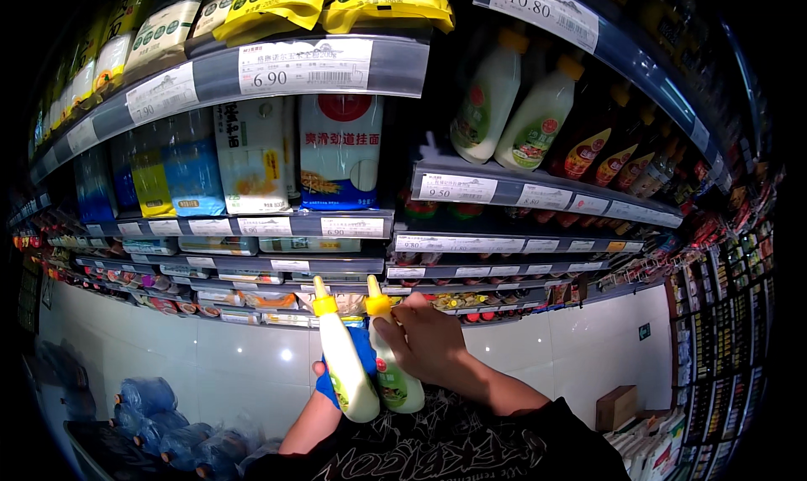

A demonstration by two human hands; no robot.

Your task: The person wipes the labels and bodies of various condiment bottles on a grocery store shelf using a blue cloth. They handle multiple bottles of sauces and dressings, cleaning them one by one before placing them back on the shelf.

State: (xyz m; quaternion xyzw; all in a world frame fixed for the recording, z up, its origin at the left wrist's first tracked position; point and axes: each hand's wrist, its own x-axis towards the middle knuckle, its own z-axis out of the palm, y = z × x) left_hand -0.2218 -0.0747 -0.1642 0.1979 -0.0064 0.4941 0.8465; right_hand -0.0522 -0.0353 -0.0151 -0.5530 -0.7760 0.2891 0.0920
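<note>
Two white squeeze bottles with yellow pointed caps are held up side by side in front of my chest. My right hand (427,342) grips the right squeeze bottle (397,378) near its cap, fingers bent round its upper part. The left squeeze bottle (346,363) leans slightly, its cap tilted to the left. Behind the bottles is a blue cloth (363,346), which my left hand (319,380) holds against the left bottle. Most of the left hand's fingers are hidden behind cloth and bottle; a thumb tip shows at the left.
Matching white bottles (538,115) stand on the right shelf beside dark sauce bottles (584,149). Packs of noodles (340,149) and yellow bags (387,6) fill the left shelves. Large blue water bottles (151,397) lie at lower left; a cardboard box (616,409) sits at lower right.
</note>
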